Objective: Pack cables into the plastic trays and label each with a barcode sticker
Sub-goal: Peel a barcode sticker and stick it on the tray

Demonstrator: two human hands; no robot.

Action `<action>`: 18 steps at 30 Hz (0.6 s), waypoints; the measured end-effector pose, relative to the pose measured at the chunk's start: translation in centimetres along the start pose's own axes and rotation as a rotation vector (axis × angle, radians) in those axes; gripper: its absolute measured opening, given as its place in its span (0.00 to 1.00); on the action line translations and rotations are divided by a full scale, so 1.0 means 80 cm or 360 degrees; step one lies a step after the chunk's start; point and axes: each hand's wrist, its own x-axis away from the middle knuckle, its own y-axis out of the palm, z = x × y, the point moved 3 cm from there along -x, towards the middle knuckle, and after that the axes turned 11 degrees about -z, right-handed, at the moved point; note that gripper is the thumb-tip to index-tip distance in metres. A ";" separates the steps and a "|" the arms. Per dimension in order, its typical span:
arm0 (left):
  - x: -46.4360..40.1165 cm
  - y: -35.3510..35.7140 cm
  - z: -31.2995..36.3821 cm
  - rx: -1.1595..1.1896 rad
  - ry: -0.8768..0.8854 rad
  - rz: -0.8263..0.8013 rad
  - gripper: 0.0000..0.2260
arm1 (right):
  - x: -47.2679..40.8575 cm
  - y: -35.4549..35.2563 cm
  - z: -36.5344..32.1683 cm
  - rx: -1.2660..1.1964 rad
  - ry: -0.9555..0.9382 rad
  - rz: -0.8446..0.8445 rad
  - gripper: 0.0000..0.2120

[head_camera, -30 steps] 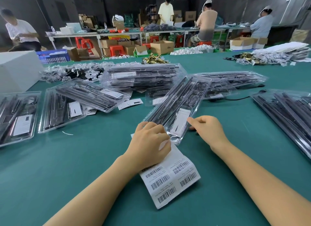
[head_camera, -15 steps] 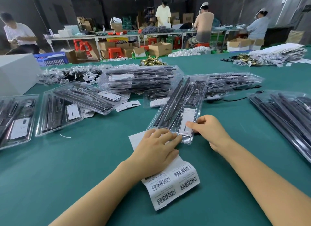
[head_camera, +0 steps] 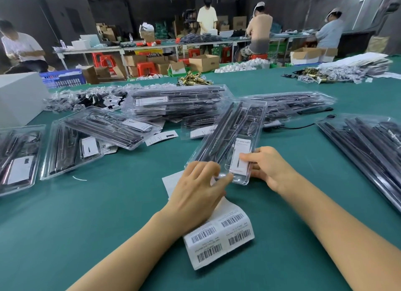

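Here both hands (head_camera: pixel 227 178) touch the clear tray (head_camera: pixel 233 136).

Both hands on clear tray (head_camera: pixel 230 139) at frame centre: left hand (head_camera: pixel 196 191) over barcode sheet (head_camera: pixel 219 238), right hand (head_camera: pixel 270 168) gripping tray's near end.
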 end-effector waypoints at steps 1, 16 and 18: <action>-0.001 -0.002 0.001 -0.0036 -0.0039 0.0014 0.18 | 0.001 0.002 -0.002 -0.0076 -0.0011 -0.0003 0.02; 0.003 0.009 -0.006 0.0329 -0.0360 -0.0559 0.17 | 0.042 0.041 -0.027 -0.0650 -0.0359 -0.0030 0.03; 0.003 0.010 -0.011 0.0460 -0.0457 -0.0505 0.15 | 0.043 0.045 -0.025 -0.0588 -0.0430 0.0029 0.05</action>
